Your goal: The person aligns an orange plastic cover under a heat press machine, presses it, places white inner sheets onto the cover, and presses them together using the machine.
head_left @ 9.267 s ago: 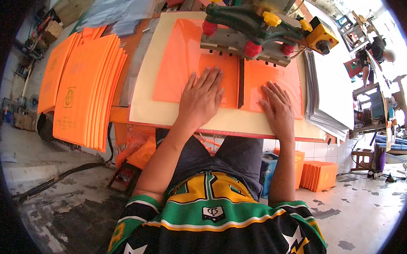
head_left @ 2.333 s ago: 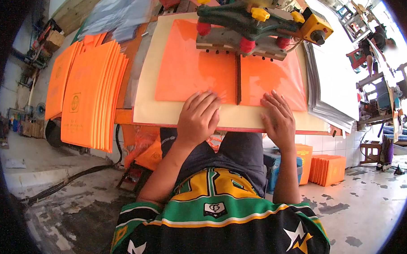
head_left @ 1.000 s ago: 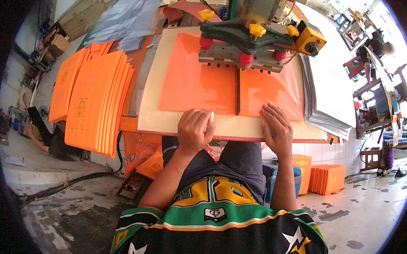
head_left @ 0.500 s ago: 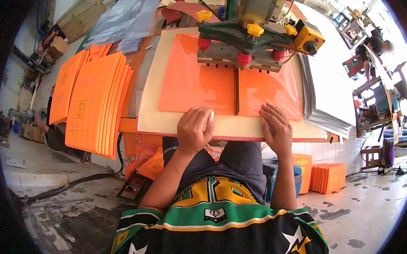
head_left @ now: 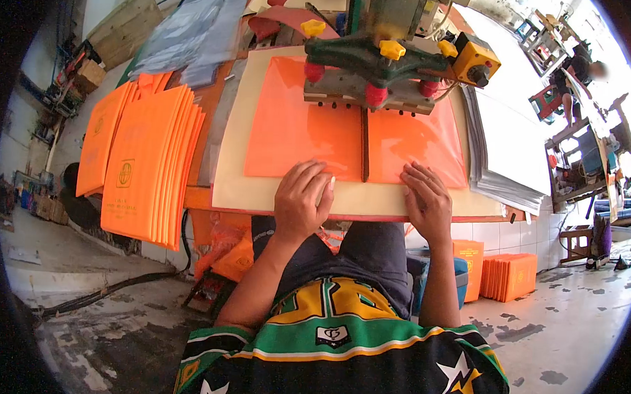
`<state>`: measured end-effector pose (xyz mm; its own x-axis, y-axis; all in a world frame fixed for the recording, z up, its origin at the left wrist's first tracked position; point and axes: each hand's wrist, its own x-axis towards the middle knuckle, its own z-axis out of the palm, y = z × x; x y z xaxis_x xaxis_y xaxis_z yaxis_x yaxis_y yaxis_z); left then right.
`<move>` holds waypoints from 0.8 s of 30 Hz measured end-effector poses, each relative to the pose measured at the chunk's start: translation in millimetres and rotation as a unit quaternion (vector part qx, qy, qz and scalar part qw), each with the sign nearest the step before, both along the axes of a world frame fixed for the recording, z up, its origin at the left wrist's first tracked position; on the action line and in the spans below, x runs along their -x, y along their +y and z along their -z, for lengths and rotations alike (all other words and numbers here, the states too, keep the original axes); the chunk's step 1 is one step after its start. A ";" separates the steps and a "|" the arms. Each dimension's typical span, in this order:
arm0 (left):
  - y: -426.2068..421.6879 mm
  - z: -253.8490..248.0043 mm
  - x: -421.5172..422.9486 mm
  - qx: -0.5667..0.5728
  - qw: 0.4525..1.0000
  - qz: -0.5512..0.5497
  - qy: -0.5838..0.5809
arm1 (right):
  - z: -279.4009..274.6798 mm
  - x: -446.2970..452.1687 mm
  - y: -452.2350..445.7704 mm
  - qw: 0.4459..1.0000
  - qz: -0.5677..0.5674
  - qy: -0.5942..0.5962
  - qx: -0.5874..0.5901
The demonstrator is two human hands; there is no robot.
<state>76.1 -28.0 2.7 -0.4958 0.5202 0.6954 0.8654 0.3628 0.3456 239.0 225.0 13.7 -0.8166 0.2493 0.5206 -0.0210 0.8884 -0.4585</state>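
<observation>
An orange plastic cover [head_left: 300, 141] lies flat on a cream board [head_left: 232, 159], with a dark strip [head_left: 365, 146] running down its middle. My left hand [head_left: 303, 200] rests at the cover's near edge, left of the strip, fingers bent and held side by side. On the right, my right hand [head_left: 426, 201] touches the near edge with its fingertips, fingers loosely curved. Neither hand grips anything I can see. Over the far part of the cover stands a green press head [head_left: 376, 60] with yellow knobs and red parts, hiding what is beneath it.
Several orange folders [head_left: 146, 163] overhang the table's left edge. Clear plastic sheets [head_left: 185, 36] lie at the back left, a stack of white sheets [head_left: 512, 141] on the right. A yellow control box [head_left: 476, 60] is on the press. More orange folders [head_left: 509, 277] stand on the floor; another person [head_left: 577, 74] is far right.
Both hands have drawn back from the middle of the cover to its near edge. Since half a second ago, my left fingers have stretched slightly forward. Someone at the far left has mostly left view.
</observation>
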 end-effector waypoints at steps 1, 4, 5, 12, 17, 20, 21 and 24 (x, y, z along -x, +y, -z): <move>0.6 0.2 0.6 0.000 1.000 -0.002 0.003 | 0.1 0.3 0.0 1.000 0.003 -0.002 0.009; 0.1 1.7 0.2 -0.005 1.000 0.003 -0.015 | -1.0 0.9 0.4 1.000 -0.005 0.006 0.010; -0.5 2.2 -0.5 -0.004 1.000 0.003 -0.016 | -1.0 0.6 -0.4 1.000 -0.005 0.005 0.011; 0.3 2.2 0.0 -0.001 0.999 -0.004 -0.033 | -2.4 2.3 -0.7 1.000 -0.004 0.011 0.016; 1.0 1.5 -0.1 -0.005 0.999 -0.006 -0.040 | 1.5 2.2 0.8 1.000 -0.002 0.011 0.006; 0.9 2.9 0.1 -0.009 0.999 -0.005 -0.044 | -0.2 2.3 -0.2 1.000 0.001 0.008 0.009; 1.2 2.7 -0.1 -0.012 0.999 -0.006 -0.038 | -0.2 2.2 -0.1 1.000 0.001 0.008 0.008; 2.1 4.5 0.2 -0.016 0.999 -0.010 -0.028 | 1.3 2.3 0.8 1.000 0.004 0.004 0.007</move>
